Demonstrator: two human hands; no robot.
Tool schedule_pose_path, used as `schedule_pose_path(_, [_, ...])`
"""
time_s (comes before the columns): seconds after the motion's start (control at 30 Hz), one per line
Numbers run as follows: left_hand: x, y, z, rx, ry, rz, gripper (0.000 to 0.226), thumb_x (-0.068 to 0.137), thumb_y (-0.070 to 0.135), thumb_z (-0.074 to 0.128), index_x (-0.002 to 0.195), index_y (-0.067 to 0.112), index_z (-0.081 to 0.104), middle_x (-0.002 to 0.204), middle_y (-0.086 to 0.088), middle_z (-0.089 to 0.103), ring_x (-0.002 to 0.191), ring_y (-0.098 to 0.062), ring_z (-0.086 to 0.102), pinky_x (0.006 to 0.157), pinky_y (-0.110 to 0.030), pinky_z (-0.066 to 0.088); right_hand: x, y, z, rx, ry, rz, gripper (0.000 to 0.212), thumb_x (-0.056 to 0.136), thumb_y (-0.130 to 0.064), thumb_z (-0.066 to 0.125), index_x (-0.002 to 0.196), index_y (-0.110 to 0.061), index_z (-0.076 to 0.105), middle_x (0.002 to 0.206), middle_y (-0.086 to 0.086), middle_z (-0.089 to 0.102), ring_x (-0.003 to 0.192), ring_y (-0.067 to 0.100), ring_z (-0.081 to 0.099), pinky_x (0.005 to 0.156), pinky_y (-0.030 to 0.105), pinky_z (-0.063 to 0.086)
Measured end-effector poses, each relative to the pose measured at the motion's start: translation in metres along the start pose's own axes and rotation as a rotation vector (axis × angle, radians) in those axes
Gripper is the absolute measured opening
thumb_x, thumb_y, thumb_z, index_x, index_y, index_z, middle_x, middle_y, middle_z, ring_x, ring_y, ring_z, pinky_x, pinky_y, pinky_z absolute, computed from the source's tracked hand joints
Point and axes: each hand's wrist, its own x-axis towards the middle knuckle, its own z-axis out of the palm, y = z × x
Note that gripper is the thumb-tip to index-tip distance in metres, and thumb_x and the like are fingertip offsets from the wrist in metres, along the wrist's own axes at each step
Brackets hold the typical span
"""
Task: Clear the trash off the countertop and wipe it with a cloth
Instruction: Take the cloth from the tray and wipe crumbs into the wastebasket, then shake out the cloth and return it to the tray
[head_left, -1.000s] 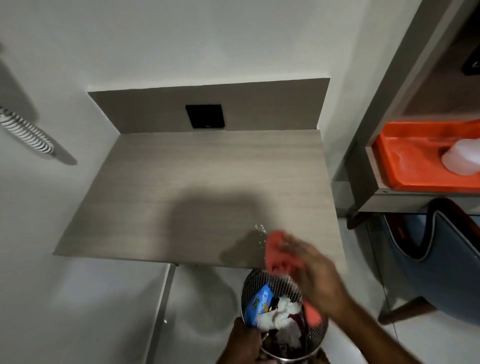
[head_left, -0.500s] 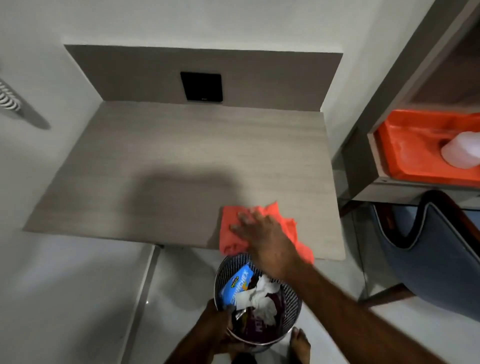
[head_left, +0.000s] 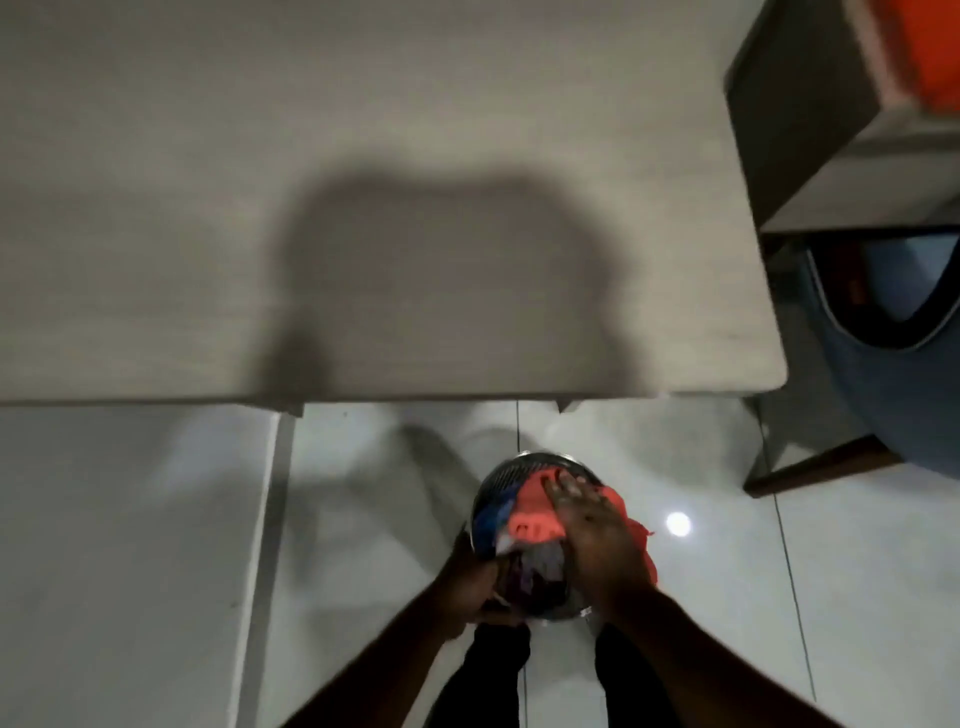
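The grey wood-grain countertop (head_left: 363, 156) fills the upper part of the view, bare, with my shadow across it. Below its front edge I hold a metal mesh trash bin (head_left: 506, 473) over the white floor. My left hand (head_left: 475, 587) grips the bin's near left rim. My right hand (head_left: 592, 530) lies over the bin's mouth, pressing an orange cloth (head_left: 535, 512) that drapes across the top and over the right rim. Crumpled paper and a blue wrapper (head_left: 491, 519) show inside the bin. The picture is motion-blurred.
A grey shelf unit (head_left: 831, 130) with an orange tray (head_left: 930, 47) stands at the right. Beneath it sits a blue chair (head_left: 893, 395) with dark wooden legs. The white tiled floor (head_left: 130, 545) lies below, and my dark trouser legs show at the bottom.
My right hand has drawn the orange cloth off the countertop's front edge and down onto the bin. The view has tilted down and closer, and the bin sits lower over the floor.
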Motion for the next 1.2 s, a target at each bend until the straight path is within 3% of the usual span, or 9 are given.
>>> schedule_pose_path(0.13, [0.085,-0.035,0.025,-0.040,0.032,-0.068,0.044,0.092,0.013,0.061,0.135,0.013,0.049,0.128,-0.021,0.064,0.097,-0.034,0.071,0.053,-0.030,0.062,0.014,0.051,0.048,0.266,0.052,0.178,0.064,0.089,-0.017,0.055,0.149,-0.002,0.038,0.153,0.021,0.040,0.143,0.035,0.038,0.118,0.046,0.031])
schedule_pose_path(0.27, [0.140,-0.060,0.044,-0.020,0.005,-0.137,0.049,0.092,0.026,0.064,0.135,0.026,0.041,0.131,-0.014,0.062,0.102,-0.039,0.070,0.073,-0.064,0.059,0.022,0.088,0.080,0.244,0.061,0.251,0.061,0.095,-0.023,0.050,0.153,-0.016,0.035,0.157,0.021,0.035,0.141,0.039,0.039,0.111,0.051,0.038])
schedule_pose_path(0.57, [0.141,-0.038,0.056,0.130,0.077,-0.235,0.042,0.091,0.027,0.058,0.125,0.002,0.055,0.126,-0.030,0.061,0.112,-0.040,0.064,0.089,-0.046,0.055,0.040,0.094,0.065,0.235,0.045,0.253,0.067,0.097,-0.022,0.053,0.155,-0.005,0.022,0.158,0.017,0.034,0.144,0.032,0.035,0.115,0.046,0.034])
schedule_pose_path(0.7, [0.060,0.038,0.068,0.167,0.294,0.060,0.034,0.098,0.034,0.044,0.098,0.013,0.072,0.100,-0.015,0.077,0.094,-0.030,0.072,0.086,-0.046,0.059,0.010,0.047,0.006,0.320,0.093,0.242,0.062,0.099,-0.021,0.047,0.155,-0.009,0.023,0.161,0.007,0.028,0.148,0.026,0.028,0.121,0.023,0.003])
schedule_pose_path(0.83, [-0.062,0.117,0.072,0.194,0.124,0.250,0.036,0.079,0.061,0.056,0.083,0.029,0.074,0.077,0.004,0.080,0.072,-0.013,0.077,0.063,-0.032,0.063,-0.043,-0.020,-0.085,0.177,0.369,0.179,0.061,0.103,-0.026,0.015,0.126,0.006,0.061,0.129,0.024,0.064,0.116,0.035,0.065,0.095,0.041,0.054])
schedule_pose_path(0.9, [-0.115,0.151,0.071,0.406,0.146,0.441,0.026,0.079,0.043,0.065,0.088,0.020,0.074,0.078,-0.003,0.078,0.072,-0.017,0.074,0.066,-0.035,0.062,-0.070,-0.048,-0.126,0.100,0.435,0.162,0.070,0.103,-0.025,0.003,0.122,0.011,0.060,0.120,0.030,0.067,0.106,0.040,0.069,0.100,0.040,0.047])
schedule_pose_path(1.0, [-0.179,0.189,0.067,0.633,0.136,0.594,0.014,0.086,0.023,0.060,0.090,0.015,0.072,0.081,-0.002,0.077,0.073,-0.013,0.071,0.068,-0.028,0.056,-0.107,-0.073,-0.174,0.127,0.450,0.132,0.051,0.098,-0.022,0.037,0.131,0.010,0.056,0.141,0.025,0.050,0.124,0.037,0.059,0.107,0.042,0.044])
schedule_pose_path(1.1, [-0.237,0.237,0.063,0.729,-0.033,0.637,0.018,0.085,0.030,0.054,0.093,0.029,0.070,0.086,0.007,0.077,0.080,-0.006,0.072,0.079,-0.033,0.059,-0.138,-0.073,-0.210,0.514,0.351,0.045,0.105,0.085,-0.047,0.069,0.157,-0.007,0.005,0.166,0.002,0.013,0.150,0.015,0.023,0.117,0.032,0.034])
schedule_pose_path(1.2, [-0.279,0.304,0.069,0.767,-0.374,0.680,0.023,0.085,0.024,0.054,0.078,0.037,0.071,0.070,0.015,0.072,0.066,0.001,0.065,0.067,-0.026,0.054,-0.149,-0.058,-0.262,1.035,0.395,0.051,0.132,0.068,-0.044,0.087,0.156,-0.032,-0.011,0.150,-0.039,0.032,0.136,-0.015,0.035,0.096,0.006,0.041])
